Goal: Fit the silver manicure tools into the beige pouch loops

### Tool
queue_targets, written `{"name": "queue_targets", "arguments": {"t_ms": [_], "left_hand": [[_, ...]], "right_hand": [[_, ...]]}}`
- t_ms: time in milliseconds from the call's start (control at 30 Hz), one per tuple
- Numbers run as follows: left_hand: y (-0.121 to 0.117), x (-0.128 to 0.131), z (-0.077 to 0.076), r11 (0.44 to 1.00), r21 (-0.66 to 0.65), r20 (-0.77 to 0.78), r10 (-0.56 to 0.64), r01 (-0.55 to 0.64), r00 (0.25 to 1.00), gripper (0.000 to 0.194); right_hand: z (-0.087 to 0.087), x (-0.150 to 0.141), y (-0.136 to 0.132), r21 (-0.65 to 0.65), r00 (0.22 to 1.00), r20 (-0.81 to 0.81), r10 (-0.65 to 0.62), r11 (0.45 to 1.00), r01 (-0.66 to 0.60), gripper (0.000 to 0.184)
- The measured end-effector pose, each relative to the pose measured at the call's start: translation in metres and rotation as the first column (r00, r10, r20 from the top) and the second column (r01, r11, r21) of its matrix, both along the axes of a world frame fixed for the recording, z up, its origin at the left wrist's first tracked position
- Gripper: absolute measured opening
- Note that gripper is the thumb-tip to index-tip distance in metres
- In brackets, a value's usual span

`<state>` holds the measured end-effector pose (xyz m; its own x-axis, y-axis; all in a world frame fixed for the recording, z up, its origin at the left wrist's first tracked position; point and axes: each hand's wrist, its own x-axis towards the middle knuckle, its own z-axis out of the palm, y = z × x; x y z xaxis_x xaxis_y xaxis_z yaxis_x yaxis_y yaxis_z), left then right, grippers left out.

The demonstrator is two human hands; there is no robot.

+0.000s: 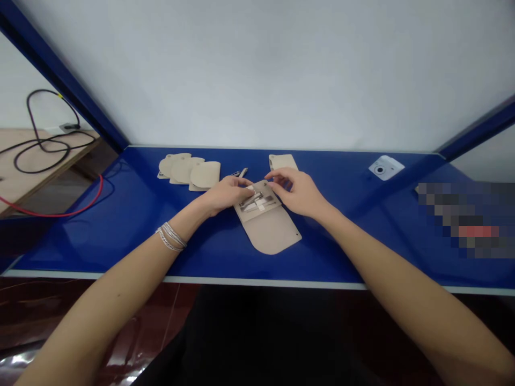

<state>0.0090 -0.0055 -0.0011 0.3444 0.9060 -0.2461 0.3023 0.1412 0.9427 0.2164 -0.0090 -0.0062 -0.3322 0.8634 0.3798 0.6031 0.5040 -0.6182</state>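
An open beige pouch [270,230] lies flat on the blue table [120,236], its flap folded toward me. Metal tools [257,202] sit strapped in its upper half. My left hand [225,194] has its fingers pinched together at the pouch's upper left edge, touching the tools. My right hand [300,191] curls its fingers over the pouch's upper right corner. A loose metal clipper [240,172] lies just behind my left hand.
Three closed beige pouches [189,170] overlap at the back left. Another beige pouch [282,161] lies behind my right hand. A small white camera-like device [385,168] sits at the back right. Cables [48,145] run over a wooden surface at far left.
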Motion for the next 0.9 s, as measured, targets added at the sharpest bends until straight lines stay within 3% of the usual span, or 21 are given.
{"name": "queue_targets", "arguments": {"t_ms": [200, 467, 900], "left_hand": [[0.0024, 0.0046, 0.0003, 0.980, -0.038, 0.127, 0.200, -0.196, 0.972, 0.015], [0.0070, 0.0060, 0.0002, 0.919, -0.127, 0.234, 0.393, -0.373, 0.889, 0.018], [0.0069, 0.0090, -0.0022, 0.910, -0.161, 0.261, 0.412, -0.382, 0.873, 0.020]], "right_hand": [[0.0013, 0.0000, 0.0015, -0.005, 0.996, -0.024, -0.090, 0.996, 0.090, 0.021], [0.0043, -0.0019, -0.0011, -0.058, 0.995, 0.010, -0.098, 0.993, 0.099, 0.021], [0.0016, -0.0035, -0.0036, -0.119, 0.998, 0.021, -0.062, 0.991, 0.064, 0.022]]}}
